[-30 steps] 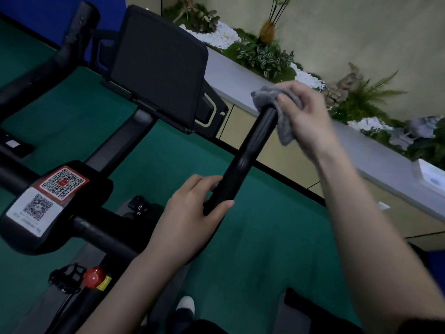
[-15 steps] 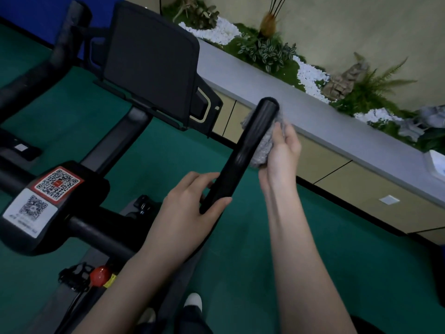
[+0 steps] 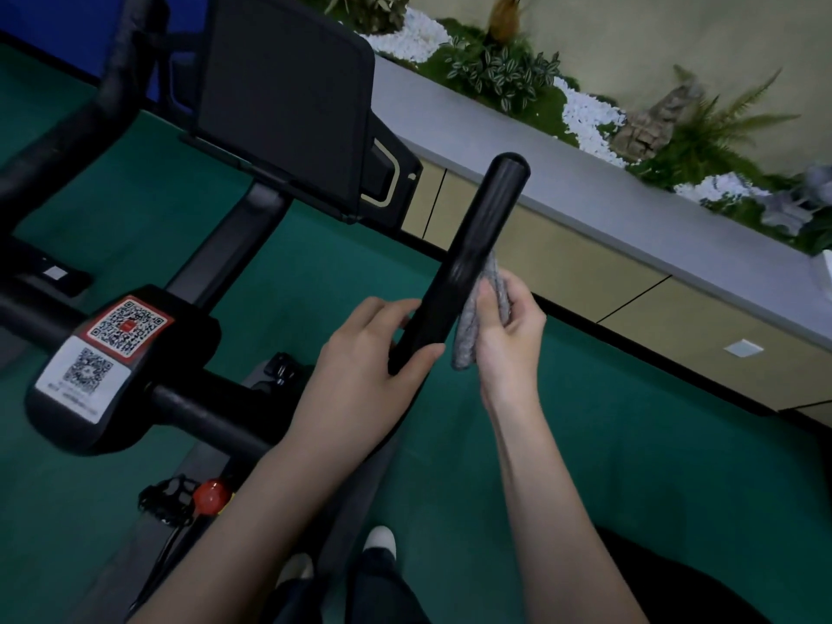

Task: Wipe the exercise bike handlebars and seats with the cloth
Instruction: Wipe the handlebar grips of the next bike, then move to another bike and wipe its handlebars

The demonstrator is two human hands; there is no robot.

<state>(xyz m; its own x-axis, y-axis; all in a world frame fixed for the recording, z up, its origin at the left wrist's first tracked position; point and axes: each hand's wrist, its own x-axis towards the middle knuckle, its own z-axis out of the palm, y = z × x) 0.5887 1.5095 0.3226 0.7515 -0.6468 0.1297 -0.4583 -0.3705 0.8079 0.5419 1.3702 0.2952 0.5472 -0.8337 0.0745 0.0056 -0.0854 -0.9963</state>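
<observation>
Handlebar: a black bar (image 3: 477,258) of the exercise bike, slanting up and to the right from the bike's frame, with its rounded end at the top.
Left hand: the left hand (image 3: 364,367) is wrapped round the lower part of the handlebar, with the thumb lying across the near side and the fingers curled behind.
Right hand: the right hand (image 3: 508,335) is closed on the cloth, thumb on the near face and fingers folded over the far side.
Cloth: a grey cloth (image 3: 472,326), folded into a thick strip, sits between the right palm and the right side of the handlebar and touches the bar just above the left thumb. Its lower end hangs free below the right thumb.
Hands: close together, one on each side of the bar, not touching.
Screen: a dark screen (image 3: 288,96) stands on a post to the upper left.
Stickers: two code stickers (image 3: 128,326) lie on the bike's middle block, at left.
Lower left: a red knob (image 3: 210,495) beside a black pedal (image 3: 162,497).
Floor: green floor (image 3: 630,443) under everything, with a white shoe (image 3: 380,540) at the bottom.
Background: a grey ledge (image 3: 585,173) bearing plants (image 3: 495,65) and white pebbles.
</observation>
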